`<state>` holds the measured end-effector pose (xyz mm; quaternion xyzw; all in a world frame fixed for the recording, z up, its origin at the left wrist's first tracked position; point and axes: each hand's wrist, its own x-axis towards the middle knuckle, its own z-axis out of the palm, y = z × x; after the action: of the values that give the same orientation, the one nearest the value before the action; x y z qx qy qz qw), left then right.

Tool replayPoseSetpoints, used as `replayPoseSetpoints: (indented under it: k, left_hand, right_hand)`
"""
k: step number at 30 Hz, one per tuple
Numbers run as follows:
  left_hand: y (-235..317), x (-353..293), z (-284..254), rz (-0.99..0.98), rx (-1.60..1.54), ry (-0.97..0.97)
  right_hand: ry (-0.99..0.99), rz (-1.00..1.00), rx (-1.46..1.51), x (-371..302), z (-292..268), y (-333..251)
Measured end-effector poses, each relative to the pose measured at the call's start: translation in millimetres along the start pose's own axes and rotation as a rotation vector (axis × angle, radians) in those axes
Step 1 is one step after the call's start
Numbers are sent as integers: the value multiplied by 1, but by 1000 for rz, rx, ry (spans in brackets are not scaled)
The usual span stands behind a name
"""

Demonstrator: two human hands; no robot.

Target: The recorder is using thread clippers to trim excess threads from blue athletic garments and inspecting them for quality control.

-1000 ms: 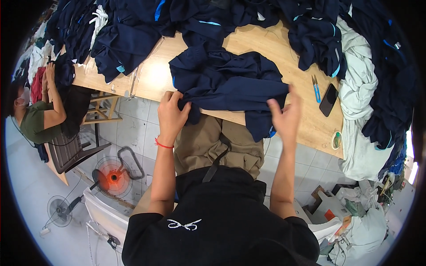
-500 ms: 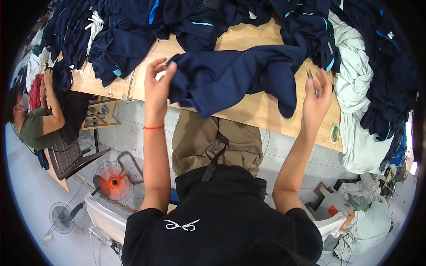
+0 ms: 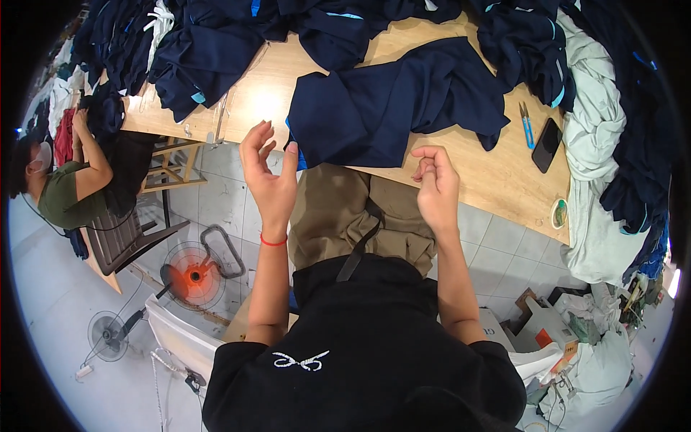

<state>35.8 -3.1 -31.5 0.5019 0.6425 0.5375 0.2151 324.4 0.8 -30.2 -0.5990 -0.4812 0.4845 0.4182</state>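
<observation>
A dark navy garment [image 3: 396,108] lies spread on the wooden table in front of me, with a strip of bright blue along its left edge. My left hand [image 3: 270,169] is beside that edge, open, thumb and fingers apart. By the near right corner of the cloth is my right hand [image 3: 437,186], its fingers loosely bent with nothing seen in them. Blue-handled thread snips [image 3: 527,128] rest on the table to the right, and next to them lies a black phone [image 3: 547,145].
Piles of navy garments [image 3: 209,65] cover the far side of the wooden table [image 3: 497,191]. Pale cloth [image 3: 592,101] hangs over its right end. A small round container [image 3: 558,213] sits near the front right corner. At left, a co-worker [image 3: 68,187] sits by a fan [image 3: 193,276].
The garment, held up before, now lies flatter on the table. The snips have left my right hand and lie beside the phone. That hand has moved left and nearer to me.
</observation>
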Motion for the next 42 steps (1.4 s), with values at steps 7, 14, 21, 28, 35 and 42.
replayPoseSetpoints:
  k: [7,14,21,28,35,42]
  left_hand:
    - [6,-28,-1,199,482,-117]
    - [-12,-14,-12,-184,144,182]
    - [-32,4,-51,-839,-1248,-105]
    - [-3,1,-37,-798,-1093,-109]
    - [20,2,-34,-791,-1053,-135]
    - [24,0,-34,-793,-1073,-164]
  right_hand:
    - [-26,-272,-312,17,37,-3]
    - [42,-552,-638,33,44,33]
    - [-62,304,769,32,-7,17]
    - [5,-115,-49,14,18,6]
    - [-14,-624,-637,27,62,21]
    - [41,-664,-694,38,56,38]
